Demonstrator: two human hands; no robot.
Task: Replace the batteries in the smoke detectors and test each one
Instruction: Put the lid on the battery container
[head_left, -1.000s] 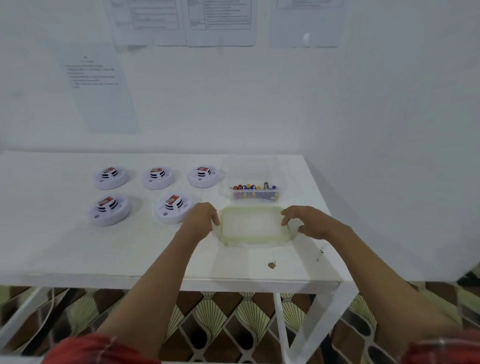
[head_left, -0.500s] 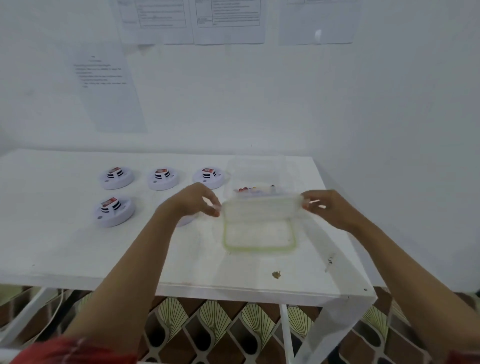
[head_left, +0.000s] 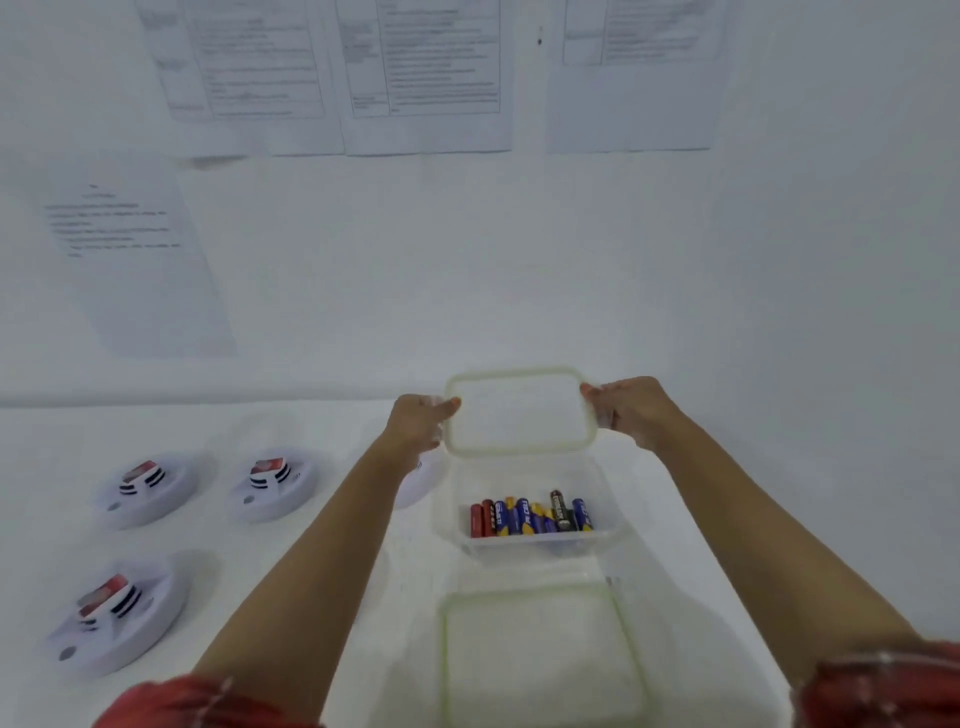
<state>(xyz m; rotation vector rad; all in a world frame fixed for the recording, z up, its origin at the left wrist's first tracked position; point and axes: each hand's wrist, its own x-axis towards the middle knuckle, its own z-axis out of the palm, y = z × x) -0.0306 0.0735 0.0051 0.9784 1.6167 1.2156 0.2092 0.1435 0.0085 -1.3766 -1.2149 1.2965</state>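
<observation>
- Our left hand (head_left: 421, 423) and right hand (head_left: 631, 410), fingers curled, pinch opposite ends of a clear green-rimmed plastic lid (head_left: 519, 410).
- It hangs over the clear plastic tub (head_left: 540, 543) of coloured batteries (head_left: 530, 517) on the white bench (head_left: 670, 561).

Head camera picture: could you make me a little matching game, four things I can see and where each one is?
Things: 1 lid; 2 batteries; 3 smoke detectors; 4 papers.
Places: A on the wall; B held by the left hand and right hand; C on the table, at the left; D in the clear box.
Pairs: 1-B, 2-D, 3-C, 4-A.
</observation>
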